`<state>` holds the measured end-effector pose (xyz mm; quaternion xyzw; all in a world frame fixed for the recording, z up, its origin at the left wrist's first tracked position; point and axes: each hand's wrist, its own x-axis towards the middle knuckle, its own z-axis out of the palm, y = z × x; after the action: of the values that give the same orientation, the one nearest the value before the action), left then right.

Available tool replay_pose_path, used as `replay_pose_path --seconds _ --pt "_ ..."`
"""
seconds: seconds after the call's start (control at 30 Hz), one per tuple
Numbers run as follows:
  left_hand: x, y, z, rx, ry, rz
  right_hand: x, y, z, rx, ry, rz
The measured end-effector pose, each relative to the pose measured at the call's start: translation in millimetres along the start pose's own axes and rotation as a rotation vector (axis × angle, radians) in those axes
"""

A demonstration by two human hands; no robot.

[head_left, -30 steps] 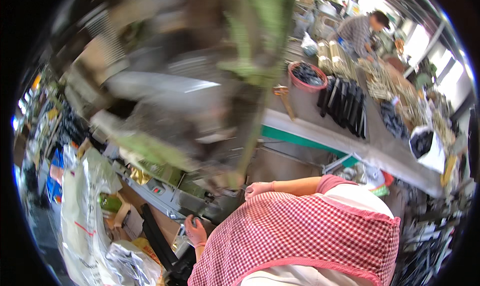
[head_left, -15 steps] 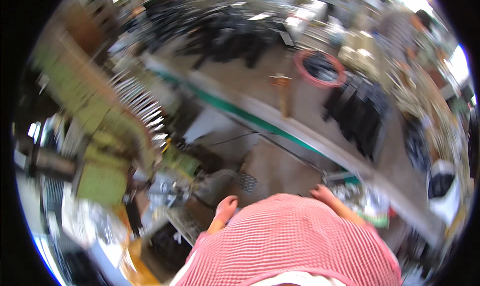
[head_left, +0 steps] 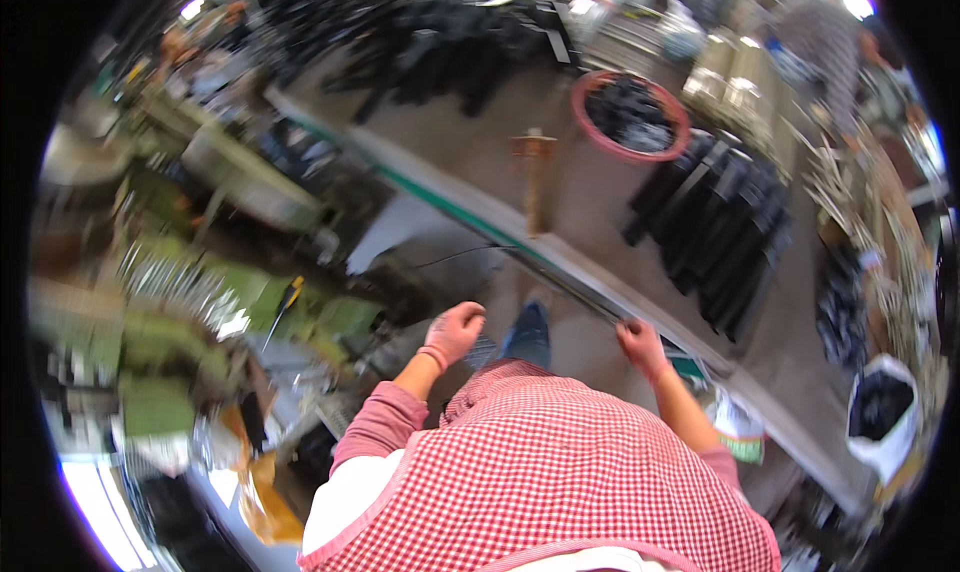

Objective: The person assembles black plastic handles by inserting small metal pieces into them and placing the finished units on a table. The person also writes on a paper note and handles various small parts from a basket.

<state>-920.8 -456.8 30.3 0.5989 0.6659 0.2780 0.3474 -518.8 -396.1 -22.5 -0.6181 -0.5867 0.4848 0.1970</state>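
My left hand (head_left: 455, 334) hangs in the air in front of my checked apron (head_left: 590, 442), its fingers curled, and I see nothing in it. My right hand (head_left: 642, 347) is curled too, close to the near edge of the long workbench (head_left: 490, 162); no held thing shows in it. Between the hands, below them, one blue-trousered leg (head_left: 530, 334) reaches forward. On the bench, ahead of both hands and touched by neither, lies a hammer (head_left: 533, 187) with a wooden handle.
On the bench stand a pink basket (head_left: 580, 122) of black pieces and a stack of black bars (head_left: 710, 232); more black bars (head_left: 440, 62) lie at the back. Green machinery (head_left: 230, 282) stands left. A white bag (head_left: 885, 412) holds dark pieces at right.
My body and view have turned, and the machinery at left has shifted. Both hands have swung forward, away from my apron, and a leg now shows between them. Both hands stay curled.
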Motion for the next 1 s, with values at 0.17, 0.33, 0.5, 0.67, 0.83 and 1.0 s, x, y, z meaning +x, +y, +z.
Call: replay_pose_path --seconds 0.17,0.33,0.5,0.67,0.83,1.0 --pt "164.1 49.8 17.7 -0.040 -0.089 0.178 160.2 -116.0 -105.1 -0.164 0.400 -0.317" --pt "344.6 122.7 34.3 0.029 -0.111 0.461 322.2 -205.0 -143.2 -0.737 0.427 0.069" --pt "496.2 191.2 77.9 0.079 -0.080 0.417 381.9 -217.2 -116.4 -0.960 0.209 0.209" --pt "570.8 224.9 138.6 0.303 -0.143 0.175 379.2 -181.8 -120.1 -0.830 0.244 0.024" --pt "577.4 210.8 155.2 0.119 -0.094 0.175 374.5 -159.0 -159.8 -0.038 0.417 -0.045" --pt "531.9 208.0 134.6 -0.795 -0.362 -0.012 350.1 -163.6 -192.4 1.276 0.068 0.016"
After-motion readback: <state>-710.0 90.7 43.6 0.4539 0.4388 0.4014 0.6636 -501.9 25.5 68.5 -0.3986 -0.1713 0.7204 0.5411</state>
